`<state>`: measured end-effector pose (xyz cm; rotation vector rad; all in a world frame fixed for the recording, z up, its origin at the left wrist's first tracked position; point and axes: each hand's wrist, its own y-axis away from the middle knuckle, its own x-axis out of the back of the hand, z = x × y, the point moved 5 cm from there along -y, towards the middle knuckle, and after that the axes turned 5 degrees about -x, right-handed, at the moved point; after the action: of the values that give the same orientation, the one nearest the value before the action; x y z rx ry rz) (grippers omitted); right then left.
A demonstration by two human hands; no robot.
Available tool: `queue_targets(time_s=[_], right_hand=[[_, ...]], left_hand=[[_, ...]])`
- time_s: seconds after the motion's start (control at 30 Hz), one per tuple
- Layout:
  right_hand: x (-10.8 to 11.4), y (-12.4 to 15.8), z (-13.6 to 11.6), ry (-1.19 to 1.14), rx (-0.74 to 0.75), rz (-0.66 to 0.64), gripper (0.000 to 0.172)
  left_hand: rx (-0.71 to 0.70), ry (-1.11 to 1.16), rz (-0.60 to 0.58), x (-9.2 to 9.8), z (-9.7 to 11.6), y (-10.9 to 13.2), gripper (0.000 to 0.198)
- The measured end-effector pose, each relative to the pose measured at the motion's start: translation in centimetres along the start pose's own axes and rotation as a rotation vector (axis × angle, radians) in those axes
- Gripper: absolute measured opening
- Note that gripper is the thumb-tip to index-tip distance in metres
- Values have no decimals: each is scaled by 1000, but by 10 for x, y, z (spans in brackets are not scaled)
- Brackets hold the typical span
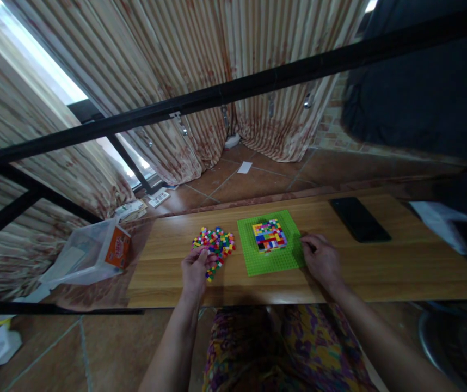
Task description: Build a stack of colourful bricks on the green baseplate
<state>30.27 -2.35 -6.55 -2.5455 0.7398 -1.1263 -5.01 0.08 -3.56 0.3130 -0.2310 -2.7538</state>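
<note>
A green studded baseplate (244, 261) lies on the wooden table. On it stands a low block of many-coloured toy bricks (270, 236), built close together. To its left is a loose pile of small coloured bricks (219, 238). My left hand (196, 267) is at the near left side of this pile, fingers bent and drawn together; whatever is between the fingertips is too small to make out. At the right edge of the baseplate, my right hand (321, 258) has its fingers curled in, with thumb and fingertips on the plate's edge.
A black phone (359, 219) lies on the table (168, 272) at the right, with white paper (440, 220) beyond it. On the left is a clear plastic box (90, 272) with an orange label. A black metal bar (233, 90) crosses in front of striped curtains (176, 49).
</note>
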Motion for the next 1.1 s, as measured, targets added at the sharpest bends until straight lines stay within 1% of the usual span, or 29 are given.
queue_targets(time_s=[0.1,0.2,0.37,0.53,0.63,0.73,0.83,0.97,1.1], right_hand=[[0,0,1,3,-9,-2,21],[0,0,1,-9,-10,0,21],[1,0,-2,-19,-11,-5,21],[2,0,-4,-20,-11,1,21],[1,0,-3,-16,-4,-3,21],[0,0,-3,-8,-8,-7,21],[0,0,-4,-16,-20,-3,21],[0,0,-6,-44,-27,-10,20],[0,-1,-6,-65,-36,-18,20]], left_hand=[[8,-72,-36,-1,-1,-3,39],[51,-167,-73,-3,-1,-8,36],[103,-269,-77,-3,3,-13,32],[44,-204,-122,-3,7,-15,35],[-4,-156,-141,-7,7,-15,36],[-41,-172,-190,-19,6,-13,36],[-105,-211,-286,-40,5,-11,34],[-237,-289,-392,-69,4,-12,26],[-373,-406,-427,-97,6,-13,14]])
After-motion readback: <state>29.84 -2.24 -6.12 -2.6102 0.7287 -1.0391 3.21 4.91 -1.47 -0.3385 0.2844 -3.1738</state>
